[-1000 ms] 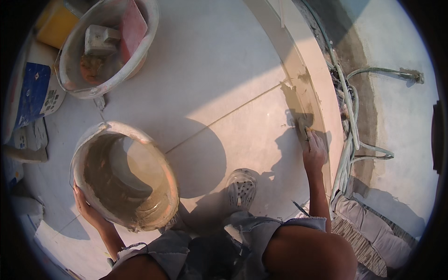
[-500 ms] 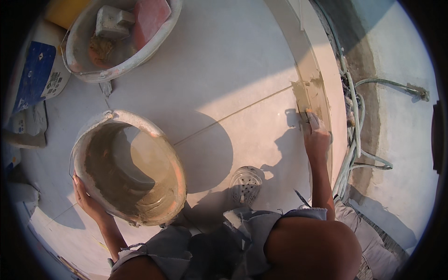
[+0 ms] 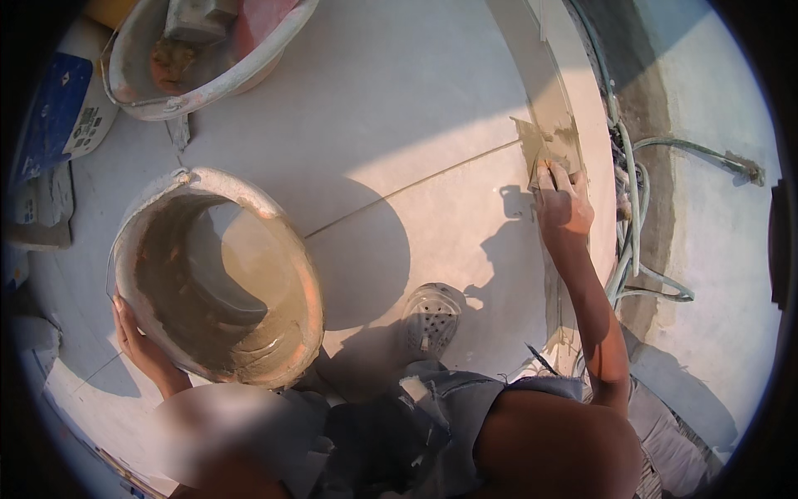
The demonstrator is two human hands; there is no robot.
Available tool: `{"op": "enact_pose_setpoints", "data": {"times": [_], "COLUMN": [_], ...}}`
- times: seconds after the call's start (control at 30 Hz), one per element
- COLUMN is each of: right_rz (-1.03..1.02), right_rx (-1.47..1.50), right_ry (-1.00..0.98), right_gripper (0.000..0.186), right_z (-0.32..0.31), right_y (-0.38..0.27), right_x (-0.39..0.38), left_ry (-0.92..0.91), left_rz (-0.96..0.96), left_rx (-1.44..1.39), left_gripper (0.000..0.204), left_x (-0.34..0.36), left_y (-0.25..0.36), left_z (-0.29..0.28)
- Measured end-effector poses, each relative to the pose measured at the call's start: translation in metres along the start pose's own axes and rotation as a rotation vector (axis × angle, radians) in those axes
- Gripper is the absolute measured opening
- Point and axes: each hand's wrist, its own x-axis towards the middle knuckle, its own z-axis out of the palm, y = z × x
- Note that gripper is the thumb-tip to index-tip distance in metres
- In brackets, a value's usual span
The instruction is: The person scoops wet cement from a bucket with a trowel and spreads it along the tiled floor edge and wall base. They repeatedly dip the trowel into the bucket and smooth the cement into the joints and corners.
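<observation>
A mortar-caked bucket (image 3: pixel 303 274) tilts toward me at the left, with wet grey-brown mortar smeared inside. Against its outer left side, the fingers of my left hand (image 3: pixel 143 345) hold it. At the right, my right hand (image 3: pixel 565 208) is closed on a thin flat scraper (image 3: pixel 536 173), pressed to the pale floor beside a raised edge strip. My fingers hide most of the scraper. Wet mortar (image 3: pixel 565 141) covers the joint around it, where a long thin seam meets the strip.
Another bucket (image 3: pixel 199 100) with a grey block and a reddish piece stands at the upper left, beside a blue-and-white bag (image 3: pixel 62 108). Beyond the strip (image 3: pixel 582 91) run loose cables (image 3: pixel 636 208). My clog (image 3: pixel 432 318) rests on the floor (image 3: pixel 366 125) between the hands.
My right hand has moved a little farther away along the strip, and its wrist has turned. My left hand stays at the bucket; the whole view has shifted slightly.
</observation>
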Motion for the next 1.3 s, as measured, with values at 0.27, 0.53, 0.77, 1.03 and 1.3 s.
{"op": "enact_pose_setpoints", "data": {"times": [0.27, 0.53, 0.77, 1.03, 1.3], "right_rz": [-0.385, -0.441, -0.342, -0.394, -0.392], "right_rx": [-0.595, -0.664, -0.497, -0.582, -0.617], "right_ry": [-0.554, -0.307, -0.57, -0.624, -0.349], "right_gripper": [0.007, 0.012, 0.011, 0.009, 0.013], "right_z": [0.055, 0.067, 0.049, 0.044, 0.033], "right_y": [-0.01, 0.005, -0.019, -0.013, -0.013], "right_x": [0.045, 0.059, 0.04, 0.026, 0.092], "left_ry": [-0.012, -0.024, 0.008, -0.052, -0.033], "left_rz": [-0.03, -0.008, -0.004, -0.021, -0.034], "left_rx": [-0.121, -0.104, -0.083, -0.176, -0.157], "left_gripper": [0.05, 0.05, 0.05, 0.05, 0.049], "left_x": [-0.001, -0.005, -0.005, -0.005, 0.001], "left_y": [0.0, 0.004, 0.003, -0.001, -0.004], "left_z": [0.009, 0.007, 0.007, 0.009, -0.004]}}
